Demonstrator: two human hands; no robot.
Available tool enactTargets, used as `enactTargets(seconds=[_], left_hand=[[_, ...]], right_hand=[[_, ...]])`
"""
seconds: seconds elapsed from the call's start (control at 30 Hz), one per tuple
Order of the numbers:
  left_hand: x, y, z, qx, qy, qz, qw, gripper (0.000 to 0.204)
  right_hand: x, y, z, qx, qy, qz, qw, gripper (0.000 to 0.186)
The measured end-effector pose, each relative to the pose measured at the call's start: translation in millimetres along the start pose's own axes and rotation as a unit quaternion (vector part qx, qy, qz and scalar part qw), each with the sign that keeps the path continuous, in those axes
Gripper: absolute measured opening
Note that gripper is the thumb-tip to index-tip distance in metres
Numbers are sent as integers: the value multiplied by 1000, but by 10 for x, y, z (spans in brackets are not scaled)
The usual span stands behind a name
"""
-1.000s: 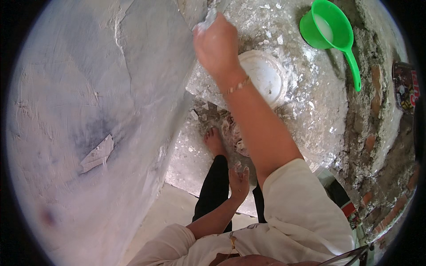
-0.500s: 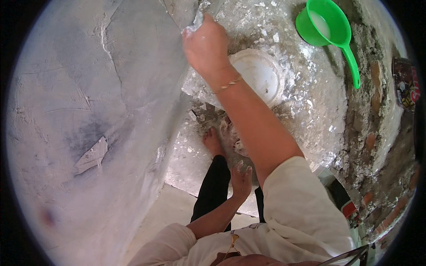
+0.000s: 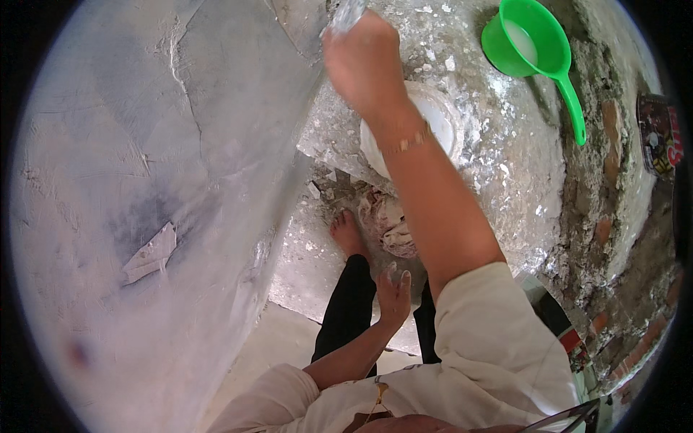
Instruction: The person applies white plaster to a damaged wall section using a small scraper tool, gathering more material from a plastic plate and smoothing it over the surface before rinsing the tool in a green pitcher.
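My right hand (image 3: 367,63) is closed at the top of the view, beside the grey plastered wall (image 3: 238,144). From its fingers sticks out a pale, plaster-smeared piece (image 3: 349,14), blurred, its kind unclear. Under my right forearm is a round white plastic tub (image 3: 444,119) with whitish stuff in it, partly hidden by the arm. Low in front of my body, my left hand (image 3: 393,297) has its fingers apart and white smears on the fingertips. It holds nothing that I can see.
A green dipper (image 3: 509,58) with milky liquid stands at the top right. A crumpled cloth (image 3: 395,234) lies near my bare foot (image 3: 346,234). White flakes litter the rough floor (image 3: 505,195). Crumbling brickwork (image 3: 606,195) and a dark printed packet (image 3: 655,133) are at the right.
My right hand has moved a little right and up with the smeared piece, away from the wall surface. More of the crumpled cloth shows. My left hand has hardly moved.
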State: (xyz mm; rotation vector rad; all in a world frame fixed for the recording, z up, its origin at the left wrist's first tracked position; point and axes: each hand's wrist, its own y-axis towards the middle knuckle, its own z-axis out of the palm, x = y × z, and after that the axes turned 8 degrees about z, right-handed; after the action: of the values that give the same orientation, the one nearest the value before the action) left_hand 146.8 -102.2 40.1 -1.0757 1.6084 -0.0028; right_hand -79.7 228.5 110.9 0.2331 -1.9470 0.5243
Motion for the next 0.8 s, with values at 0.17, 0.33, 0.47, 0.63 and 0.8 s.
enactTargets(seconds=[0.17,0.33,0.47,0.63,0.8], left_hand=[[94,9,37,8,62,1,998,49],[213,-17,57,-44,-36,-107,993,36],[-18,-42,28,-13,-52,-79,995,37],[-114,17,20,7,-7,-76,997,42],[245,-59,92,-3,-28,-68,997,41]], right_hand=[[49,-88,175,-55,-63,-76,994,23],[-198,-84,-153,-61,19,-22,998,26],[-691,383,-316,-57,66,-13,996,25],[-849,1031,-472,-20,-275,-10,961,26],[-622,420,3,-70,156,-17,985,14]])
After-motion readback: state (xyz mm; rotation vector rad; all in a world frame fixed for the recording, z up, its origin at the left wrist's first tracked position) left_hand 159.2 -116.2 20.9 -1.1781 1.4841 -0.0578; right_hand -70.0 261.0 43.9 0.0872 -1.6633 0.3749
